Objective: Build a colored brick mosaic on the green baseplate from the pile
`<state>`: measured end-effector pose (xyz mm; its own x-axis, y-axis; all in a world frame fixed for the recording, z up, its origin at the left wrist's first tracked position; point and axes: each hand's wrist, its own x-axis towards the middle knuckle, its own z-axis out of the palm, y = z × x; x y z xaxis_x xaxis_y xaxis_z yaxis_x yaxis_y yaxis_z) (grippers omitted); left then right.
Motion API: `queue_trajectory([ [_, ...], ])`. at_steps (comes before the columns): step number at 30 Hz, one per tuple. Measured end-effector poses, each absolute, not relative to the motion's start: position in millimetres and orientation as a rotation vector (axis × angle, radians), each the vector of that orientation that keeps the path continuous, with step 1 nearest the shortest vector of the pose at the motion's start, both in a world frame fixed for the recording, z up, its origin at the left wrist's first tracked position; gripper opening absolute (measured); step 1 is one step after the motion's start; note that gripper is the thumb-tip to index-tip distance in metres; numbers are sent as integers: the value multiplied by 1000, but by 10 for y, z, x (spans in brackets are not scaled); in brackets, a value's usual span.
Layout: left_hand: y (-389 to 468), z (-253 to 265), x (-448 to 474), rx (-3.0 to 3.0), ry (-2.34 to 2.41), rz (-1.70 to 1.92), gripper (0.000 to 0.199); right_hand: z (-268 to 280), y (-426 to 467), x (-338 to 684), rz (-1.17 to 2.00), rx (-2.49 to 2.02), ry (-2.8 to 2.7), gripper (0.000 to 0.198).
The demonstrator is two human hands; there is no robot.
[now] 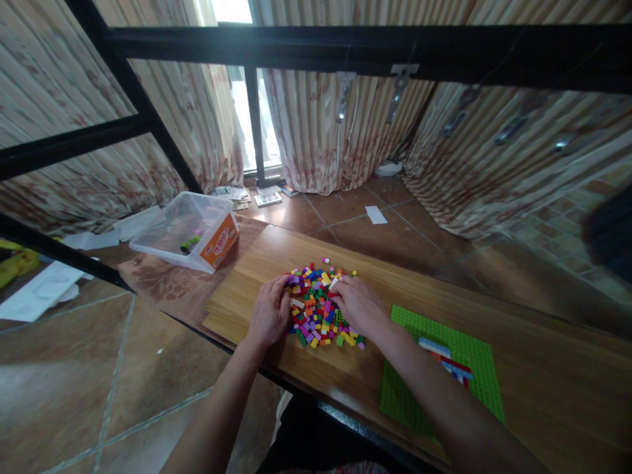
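A loose heap of small toy building bricks [313,319] in many colours lies on the wooden board between my two hands. At the heap's left edge rests my left hand [270,309], thumb and fingers apart, its fingertips beside a purple brick [295,281]. My right hand [359,304] reaches over the heap's right side with fingers bent down and drawn together near a white brick [334,284]; what they grip is hidden. Right of the heap is a green studded baseplate [474,359], partly under my right forearm. Built on it are white, blue, red and orange bricks [447,359].
The wooden tabletop [251,280] has a brown cloth [182,289] at its left. On the cloth stands a clear plastic bin [170,253] with an orange label and a few items inside. A black metal frame [316,43] crosses ahead, before striped curtains [316,131]. Papers [376,214] lie on the tiled floor.
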<state>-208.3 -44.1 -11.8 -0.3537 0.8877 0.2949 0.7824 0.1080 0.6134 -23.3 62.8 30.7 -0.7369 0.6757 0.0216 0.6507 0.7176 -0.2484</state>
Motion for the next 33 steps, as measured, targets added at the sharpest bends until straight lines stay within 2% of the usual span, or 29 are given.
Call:
queue_trajectory([
  [5, -435, -142, -2109, 1682, 2233, 1108, 37, 418, 474, -93, 580, -1137, -2517, 9],
  [13, -421, -131, -2147, 1641, 2252, 1127, 38, 537, -274, 330, 1438, -1124, -1880, 16],
  [17, -395, -142, -2185, 1639, 2257, 1100, 41, 467, -538, 602, 1637, -1186, -1524, 19],
  [22, -384, -110, -2199, 1632, 2260, 1059, 42, 371, -723, 1079, 1543, -1344, -1386, 21],
  [28, -371, -72, -2179, 1620, 2317, 1031, 41, 258, -797, 1641, 1057, -1450, -1570, 21],
  [33, -352, -60, -2184, 1611, 2348, 949, 43, 200, -745, 1928, 843, -1635, -1492, 27],
])
